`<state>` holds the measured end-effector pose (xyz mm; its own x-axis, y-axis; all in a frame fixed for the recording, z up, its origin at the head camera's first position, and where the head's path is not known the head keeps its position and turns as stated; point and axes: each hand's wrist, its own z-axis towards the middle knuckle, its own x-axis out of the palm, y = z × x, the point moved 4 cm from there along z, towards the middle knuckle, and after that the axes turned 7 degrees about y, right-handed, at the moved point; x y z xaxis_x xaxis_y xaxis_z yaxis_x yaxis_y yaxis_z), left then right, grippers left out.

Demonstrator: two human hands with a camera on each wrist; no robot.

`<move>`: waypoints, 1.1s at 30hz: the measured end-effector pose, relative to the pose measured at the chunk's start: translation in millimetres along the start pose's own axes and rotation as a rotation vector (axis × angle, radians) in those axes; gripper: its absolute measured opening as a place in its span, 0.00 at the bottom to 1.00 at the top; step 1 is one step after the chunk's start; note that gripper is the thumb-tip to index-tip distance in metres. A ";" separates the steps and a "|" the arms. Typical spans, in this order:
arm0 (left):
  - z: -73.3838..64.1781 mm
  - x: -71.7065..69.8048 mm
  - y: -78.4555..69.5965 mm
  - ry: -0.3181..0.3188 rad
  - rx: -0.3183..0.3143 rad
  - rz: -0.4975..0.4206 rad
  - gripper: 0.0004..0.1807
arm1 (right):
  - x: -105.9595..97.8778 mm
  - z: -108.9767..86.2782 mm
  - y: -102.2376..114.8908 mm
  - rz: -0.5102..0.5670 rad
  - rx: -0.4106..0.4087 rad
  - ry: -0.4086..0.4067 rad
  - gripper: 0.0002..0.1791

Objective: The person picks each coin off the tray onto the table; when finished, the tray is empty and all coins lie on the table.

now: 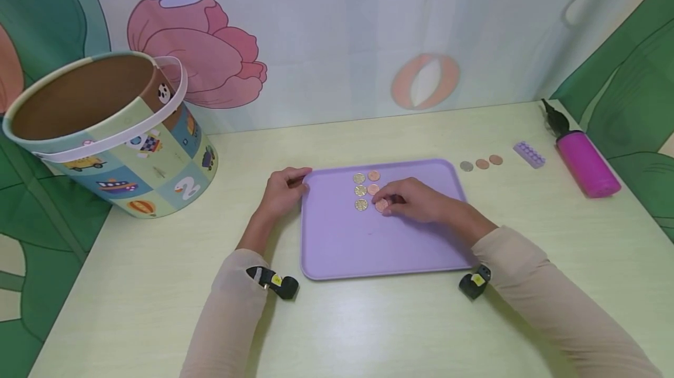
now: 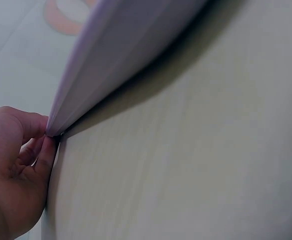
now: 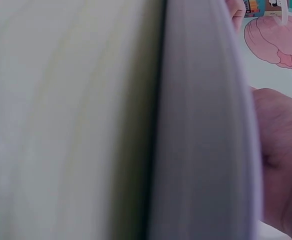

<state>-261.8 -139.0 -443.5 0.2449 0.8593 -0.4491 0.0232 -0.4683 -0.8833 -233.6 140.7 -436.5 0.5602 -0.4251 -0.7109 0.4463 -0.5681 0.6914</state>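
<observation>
A lilac tray [image 1: 337, 249] lies on the table, with gold coins [image 1: 360, 191] in a column on it and copper coins [image 1: 374, 175] in a second column to their right. My left hand [image 1: 284, 193] pinches the tray's far left corner; in the left wrist view, the thumb and fingers of that hand [image 2: 21, 165] meet at the rim. Over the tray, my right hand [image 1: 416, 199] has thumb and fingertips at the nearest copper coin [image 1: 381, 205], pinching it by its edge. In the right wrist view, the tray's side hides the fingers of this hand [image 3: 280, 155].
Right of the tray lie a silver coin [image 1: 466, 165] and two copper coins [image 1: 482, 164]. Beyond them are a purple studded toy brick [image 1: 529, 154] and a magenta pump [image 1: 588, 164] with a black nozzle. A large patterned bucket [image 1: 158, 173] stands at the left, before the printed curtain.
</observation>
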 end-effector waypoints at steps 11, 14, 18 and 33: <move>0.6 0.0 1.4 0.002 0.004 0.012 0.23 | -4.0 -3.2 -3.0 0.054 0.074 -0.062 0.16; 0.8 -0.2 1.7 0.006 0.006 0.017 0.23 | -6.4 -6.0 -3.8 0.081 0.087 -0.100 0.16; 1.0 -0.8 2.2 0.007 0.005 0.016 0.23 | -10.6 -10.0 -4.7 0.104 0.088 -0.157 0.16; 2.3 -0.9 3.1 0.005 0.004 0.020 0.23 | -29.5 -27.9 -14.2 0.201 0.169 -0.239 0.20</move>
<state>-264.2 -140.8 -446.2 0.2505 0.8485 -0.4661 0.0147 -0.4847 -0.8745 -237.1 181.0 -421.7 0.4375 -0.6815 -0.5867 0.2112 -0.5563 0.8037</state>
